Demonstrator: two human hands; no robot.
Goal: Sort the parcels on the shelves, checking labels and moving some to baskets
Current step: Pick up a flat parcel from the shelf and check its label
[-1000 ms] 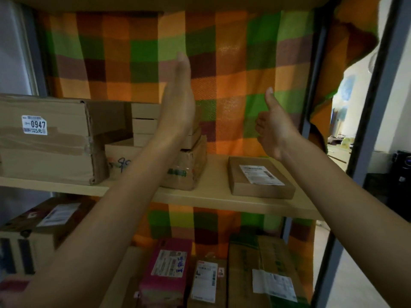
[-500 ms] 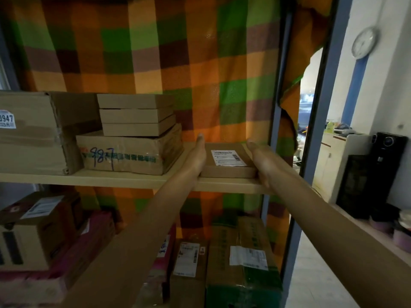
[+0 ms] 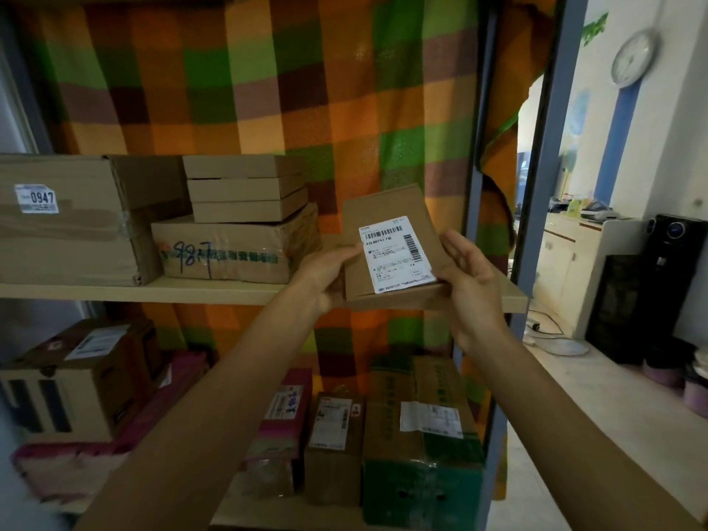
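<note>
A checked cloth [image 3: 268, 90] in orange, green and brown hangs behind the whole rack [image 3: 473, 185]. The upper shelf [image 3: 115, 291] carries, at its left end, a big box [image 3: 76, 239] with a white sticker [image 3: 36, 198] reading 0947. Just right of it, and touching it, sits a taped box [image 3: 230, 254] with blue handwriting on its front. Three flat boxes [image 3: 245, 189] are stacked on top of the taped box. On the lower shelf [image 3: 260, 513] a green box [image 3: 421, 454] stands at the right among several other labelled packages.

The parcel [image 3: 390, 212], a thin brown carton, is held up in front of the right end of the upper shelf. It is tilted back, its face towards the camera. Its lower edge lies level with the shelf's front lip; whether it touches the board cannot be told.

The left hand [image 3: 325, 274] grips the parcel's lower left edge, fingers curled round it. The right hand [image 3: 471, 277] holds the lower right edge, fingers [image 3: 456, 243] lying along the side and thumb near the corner. Both forearms reach up from the bottom of the view.

A white label [image 3: 396, 258] with barcodes covers the lower middle of the parcel's face, between the two hands; its small print is too fine to read. A round clock [image 3: 632, 57] hangs on the wall at the far right.
</note>
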